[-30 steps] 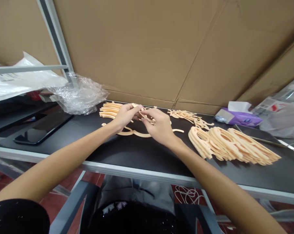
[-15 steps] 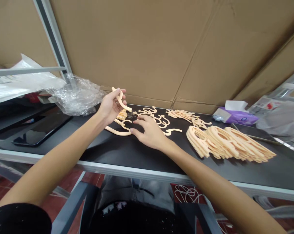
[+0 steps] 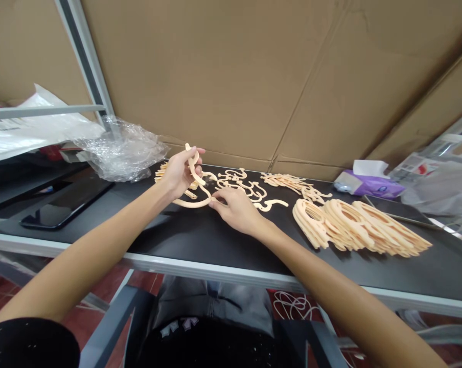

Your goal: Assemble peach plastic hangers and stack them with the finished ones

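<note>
Black worktop point(image 3: 215, 240) backed by cardboard sheeting point(image 3: 254, 76). Reference point: fanned stack of tan cut-outs point(image 3: 361, 227) on the worktop. Left hand point(image 3: 177, 174) is well left of the stack and raised off the surface, fingers clamped on 1 curved strip point(image 3: 195, 171) held roughly upright. Right hand point(image 3: 236, 209), between the left hand and the stack, rests on the worktop. Its thumb and forefinger are pinched on the end of 1 arc piece point(image 3: 190, 204), which lies flat below the left hand. Whether strip and arc are joined cannot be told. Loose hook shapes point(image 3: 242, 186) lie just behind the right hand, left of the stack. Smaller pile point(image 3: 288, 180) sits behind the stack, purple tissue pack point(image 3: 369, 185) behind it also. Dark tablet point(image 3: 62, 204) and crumpled plastic film point(image 3: 127, 151) lie far left of the stack
</note>
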A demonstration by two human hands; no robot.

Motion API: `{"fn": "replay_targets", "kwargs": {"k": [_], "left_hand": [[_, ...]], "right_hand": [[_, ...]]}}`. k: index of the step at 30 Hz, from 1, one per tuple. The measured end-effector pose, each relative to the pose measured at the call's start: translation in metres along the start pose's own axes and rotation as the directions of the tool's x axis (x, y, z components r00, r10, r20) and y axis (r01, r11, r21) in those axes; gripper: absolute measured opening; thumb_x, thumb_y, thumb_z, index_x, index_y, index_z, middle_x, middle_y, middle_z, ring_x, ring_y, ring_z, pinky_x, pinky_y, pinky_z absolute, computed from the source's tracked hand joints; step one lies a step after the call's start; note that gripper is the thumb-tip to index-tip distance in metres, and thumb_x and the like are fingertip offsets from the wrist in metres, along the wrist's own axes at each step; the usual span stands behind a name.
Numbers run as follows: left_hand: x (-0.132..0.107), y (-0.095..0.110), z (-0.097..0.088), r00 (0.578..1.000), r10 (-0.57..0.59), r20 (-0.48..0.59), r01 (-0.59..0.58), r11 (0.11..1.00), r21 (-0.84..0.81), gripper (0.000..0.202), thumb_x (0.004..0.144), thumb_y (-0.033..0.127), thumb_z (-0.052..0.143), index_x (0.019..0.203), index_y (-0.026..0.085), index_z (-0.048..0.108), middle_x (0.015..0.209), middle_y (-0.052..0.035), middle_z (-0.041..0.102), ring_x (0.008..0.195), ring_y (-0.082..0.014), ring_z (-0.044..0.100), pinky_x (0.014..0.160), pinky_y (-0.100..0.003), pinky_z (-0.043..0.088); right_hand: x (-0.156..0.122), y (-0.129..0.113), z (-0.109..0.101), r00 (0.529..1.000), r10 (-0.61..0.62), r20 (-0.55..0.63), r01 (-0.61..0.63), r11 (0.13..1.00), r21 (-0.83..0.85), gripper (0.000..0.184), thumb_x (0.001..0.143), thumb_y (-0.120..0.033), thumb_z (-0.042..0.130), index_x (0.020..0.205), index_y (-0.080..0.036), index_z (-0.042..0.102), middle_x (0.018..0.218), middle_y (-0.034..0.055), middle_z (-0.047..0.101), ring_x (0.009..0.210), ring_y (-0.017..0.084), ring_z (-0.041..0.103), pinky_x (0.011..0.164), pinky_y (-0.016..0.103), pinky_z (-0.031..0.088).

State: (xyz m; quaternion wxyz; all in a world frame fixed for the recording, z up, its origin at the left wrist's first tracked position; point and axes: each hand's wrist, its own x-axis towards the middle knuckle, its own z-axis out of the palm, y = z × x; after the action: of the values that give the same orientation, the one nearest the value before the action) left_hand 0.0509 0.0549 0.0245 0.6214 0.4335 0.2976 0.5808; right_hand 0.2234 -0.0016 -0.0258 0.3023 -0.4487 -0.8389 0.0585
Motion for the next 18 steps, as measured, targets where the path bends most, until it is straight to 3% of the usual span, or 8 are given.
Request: {"fn": "replay_targets", "kwargs": {"k": [5, 10, 14, 18], "left_hand": [[-0.001, 0.011, 0.0, 0.999, 0.041, -0.009, -0.041, 0.998, -0.049, 0.015, 0.091, 0.023, 0.052, 0.086, 0.014, 0.063, 0.065, 0.0022, 0.051, 0.046, -0.0057, 0.044, 0.046, -0.019, 0.04], [0.003, 0.017, -0.004, 0.996, 0.089, -0.028, -0.089, 0.996, -0.013, 0.015, 0.089, 0.021, 0.051, 0.082, 0.014, 0.063, 0.061, 0.0027, 0.047, 0.042, -0.0051, 0.038, 0.04, -0.019, 0.033], [0.004, 0.013, -0.006, 0.993, 0.12, -0.004, -0.119, 0.983, 0.139, 0.014, 0.086, 0.021, 0.054, 0.081, 0.013, 0.064, 0.059, 0.0029, 0.047, 0.038, -0.0038, 0.031, 0.038, -0.019, 0.026], [0.004, 0.01, -0.006, 0.984, 0.166, 0.069, -0.18, 0.903, 0.39, 0.009, 0.082, 0.02, 0.063, 0.08, 0.011, 0.066, 0.058, 0.0036, 0.044, 0.04, -0.0034, 0.031, 0.038, -0.018, 0.021]], "right_hand": [[0.002, 0.005, -0.004, 0.992, 0.095, -0.088, -0.078, 0.98, 0.183, 0.006, 0.088, -0.025, 0.064, 0.09, -0.02, 0.066, 0.086, 0.0024, 0.071, 0.074, 0.016, 0.063, 0.072, 0.029, 0.045], [0.005, 0.007, -0.008, 0.983, 0.083, -0.163, -0.031, 0.954, 0.299, 0.006, 0.086, -0.027, 0.063, 0.087, -0.021, 0.061, 0.083, 0.0015, 0.069, 0.075, 0.016, 0.062, 0.073, 0.03, 0.047], [0.006, 0.005, -0.011, 0.984, 0.087, -0.156, -0.024, 0.932, 0.362, 0.008, 0.085, -0.027, 0.062, 0.086, -0.02, 0.06, 0.081, 0.0002, 0.066, 0.074, 0.015, 0.06, 0.073, 0.029, 0.047], [0.004, 0.005, -0.009, 0.983, 0.078, -0.164, -0.016, 0.937, 0.348, 0.013, 0.087, -0.029, 0.059, 0.096, -0.02, 0.062, 0.077, -0.0014, 0.061, 0.071, 0.014, 0.055, 0.07, 0.028, 0.044]]}}
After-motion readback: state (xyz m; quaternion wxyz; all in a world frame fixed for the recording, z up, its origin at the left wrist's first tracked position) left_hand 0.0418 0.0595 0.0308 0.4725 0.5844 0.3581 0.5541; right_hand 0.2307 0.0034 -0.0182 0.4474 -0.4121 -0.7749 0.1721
